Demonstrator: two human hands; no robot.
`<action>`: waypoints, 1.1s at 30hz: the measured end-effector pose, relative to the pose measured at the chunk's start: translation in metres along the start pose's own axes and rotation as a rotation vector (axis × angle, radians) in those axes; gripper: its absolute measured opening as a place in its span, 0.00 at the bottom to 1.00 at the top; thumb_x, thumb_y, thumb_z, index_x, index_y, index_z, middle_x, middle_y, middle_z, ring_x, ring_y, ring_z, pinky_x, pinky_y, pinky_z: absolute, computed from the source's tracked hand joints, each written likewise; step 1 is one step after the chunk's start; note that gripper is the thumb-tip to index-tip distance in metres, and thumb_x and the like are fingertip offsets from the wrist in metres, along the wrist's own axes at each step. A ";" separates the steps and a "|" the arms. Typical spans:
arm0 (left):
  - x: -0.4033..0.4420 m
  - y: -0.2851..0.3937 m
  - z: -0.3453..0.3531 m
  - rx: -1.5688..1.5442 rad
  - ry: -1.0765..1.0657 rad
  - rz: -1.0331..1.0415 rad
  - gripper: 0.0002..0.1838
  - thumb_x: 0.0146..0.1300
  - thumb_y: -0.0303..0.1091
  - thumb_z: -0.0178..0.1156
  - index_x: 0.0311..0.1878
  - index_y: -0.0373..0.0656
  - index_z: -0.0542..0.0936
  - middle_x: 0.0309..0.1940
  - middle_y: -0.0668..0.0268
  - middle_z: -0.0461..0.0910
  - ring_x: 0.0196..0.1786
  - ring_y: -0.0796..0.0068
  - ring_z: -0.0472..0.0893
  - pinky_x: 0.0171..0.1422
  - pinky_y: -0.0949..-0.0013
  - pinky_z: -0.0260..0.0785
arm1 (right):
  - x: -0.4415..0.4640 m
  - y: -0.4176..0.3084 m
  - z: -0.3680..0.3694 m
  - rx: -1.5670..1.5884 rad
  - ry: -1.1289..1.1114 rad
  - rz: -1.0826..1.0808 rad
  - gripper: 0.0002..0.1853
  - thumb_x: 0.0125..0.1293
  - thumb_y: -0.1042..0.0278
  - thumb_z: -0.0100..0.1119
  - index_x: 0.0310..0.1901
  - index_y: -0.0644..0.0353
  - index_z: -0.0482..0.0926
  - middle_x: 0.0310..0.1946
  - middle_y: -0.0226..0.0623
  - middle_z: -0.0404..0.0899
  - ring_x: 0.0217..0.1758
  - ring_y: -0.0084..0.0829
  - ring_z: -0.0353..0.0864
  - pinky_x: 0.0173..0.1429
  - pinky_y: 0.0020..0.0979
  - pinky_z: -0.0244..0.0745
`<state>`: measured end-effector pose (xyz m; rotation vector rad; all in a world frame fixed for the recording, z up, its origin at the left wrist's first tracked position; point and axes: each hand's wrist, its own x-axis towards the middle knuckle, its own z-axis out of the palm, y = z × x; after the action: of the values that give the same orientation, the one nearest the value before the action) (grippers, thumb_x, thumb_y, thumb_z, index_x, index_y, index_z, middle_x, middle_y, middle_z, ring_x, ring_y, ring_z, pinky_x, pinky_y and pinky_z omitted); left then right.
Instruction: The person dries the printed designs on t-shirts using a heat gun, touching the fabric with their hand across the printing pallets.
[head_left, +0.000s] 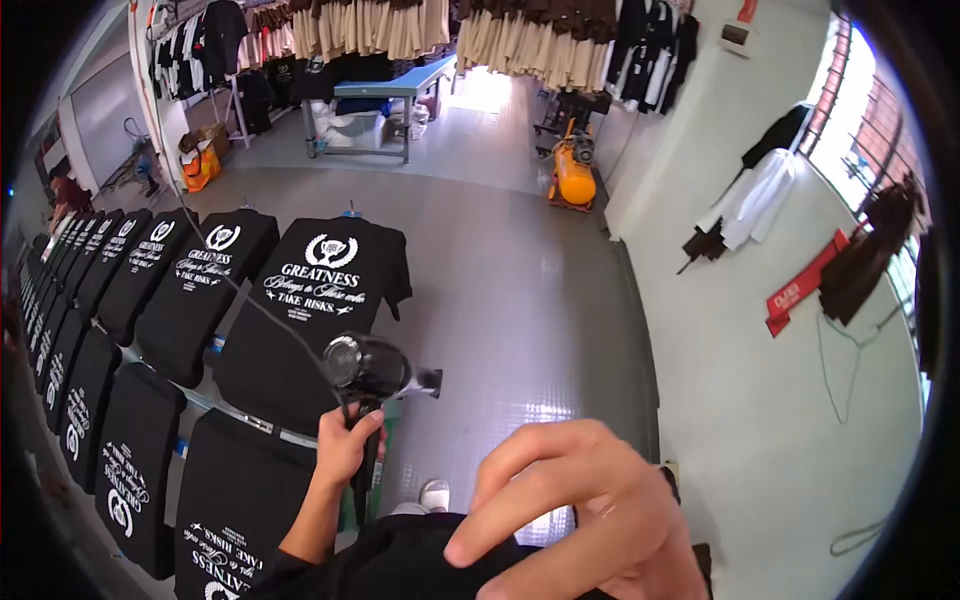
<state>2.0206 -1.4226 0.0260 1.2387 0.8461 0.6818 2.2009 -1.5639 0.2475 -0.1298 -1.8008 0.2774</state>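
Note:
My left hand [343, 447] is wrapped around the handle of a black hair dryer [375, 363]. The dryer's nozzle points right, and its round back end faces left beside a printed black T-shirt [320, 265] with white lettering. A dark cord runs from the dryer area up to the left. Close to the camera, my right hand [595, 510] is raised with its fingers loosely bent and apart. Nothing shows in it, though its lower part is cut off by the frame edge.
Black T-shirts [205, 270] lie in two long rows on a printing rack with a metal rail [240, 412]. An orange air compressor [574, 175] and a blue-topped table [400, 85] stand farther back. Garments hang on the right wall [760, 205] and overhead.

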 end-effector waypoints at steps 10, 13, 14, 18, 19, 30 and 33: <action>0.231 0.032 0.111 -0.040 -0.023 0.084 0.08 0.66 0.31 0.62 0.35 0.35 0.79 0.23 0.66 0.78 0.21 0.78 0.77 0.26 0.72 0.70 | -0.037 0.101 -0.202 -0.537 0.099 0.503 0.30 0.70 0.41 0.43 0.30 0.59 0.85 0.34 0.48 0.83 0.34 0.43 0.81 0.41 0.37 0.74; 0.299 0.036 0.144 -0.048 0.046 0.117 0.10 0.65 0.32 0.64 0.30 0.37 0.78 0.21 0.69 0.77 0.21 0.81 0.75 0.26 0.73 0.68 | -0.085 0.190 -0.294 -0.435 0.075 0.599 0.29 0.69 0.37 0.51 0.41 0.62 0.82 0.35 0.46 0.80 0.37 0.40 0.81 0.45 0.37 0.73; 0.316 0.046 0.156 0.025 0.101 0.101 0.10 0.64 0.32 0.65 0.30 0.37 0.77 0.21 0.69 0.78 0.21 0.81 0.76 0.26 0.73 0.69 | -0.109 0.217 -0.320 -0.384 0.030 0.946 0.27 0.70 0.42 0.53 0.44 0.64 0.81 0.36 0.43 0.81 0.39 0.38 0.81 0.47 0.36 0.75; 0.395 0.058 0.187 0.075 0.190 0.124 0.14 0.62 0.34 0.67 0.37 0.30 0.79 0.23 0.66 0.80 0.23 0.81 0.79 0.27 0.73 0.72 | -0.209 0.344 -0.356 -0.435 -0.088 1.388 0.19 0.74 0.54 0.55 0.44 0.65 0.79 0.36 0.36 0.81 0.40 0.28 0.79 0.47 0.32 0.75; 0.415 0.060 0.194 0.131 0.228 0.129 0.15 0.63 0.34 0.67 0.38 0.29 0.79 0.24 0.66 0.81 0.23 0.81 0.79 0.28 0.72 0.73 | -0.220 0.371 -0.353 -0.055 0.213 1.414 0.16 0.73 0.56 0.57 0.44 0.65 0.79 0.36 0.33 0.81 0.41 0.25 0.79 0.47 0.29 0.74; 0.683 0.036 0.166 0.442 0.242 0.412 0.21 0.61 0.44 0.66 0.37 0.31 0.77 0.20 0.47 0.76 0.24 0.49 0.80 0.29 0.55 0.69 | -0.250 0.645 -0.460 0.326 0.533 1.437 0.11 0.66 0.77 0.61 0.50 0.68 0.81 0.44 0.33 0.82 0.47 0.23 0.79 0.56 0.27 0.73; 0.744 0.039 0.154 0.038 0.241 0.259 0.23 0.74 0.46 0.53 0.41 0.29 0.79 0.26 0.59 0.82 0.26 0.72 0.80 0.30 0.66 0.74 | -0.228 0.700 -0.510 0.122 0.302 1.405 0.11 0.69 0.72 0.61 0.49 0.68 0.81 0.37 0.33 0.82 0.35 0.22 0.76 0.43 0.27 0.74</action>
<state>2.5469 -0.8789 -0.0509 1.3310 0.9073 1.0439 2.7089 -0.8813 -0.0323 -1.2777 -1.1128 1.2596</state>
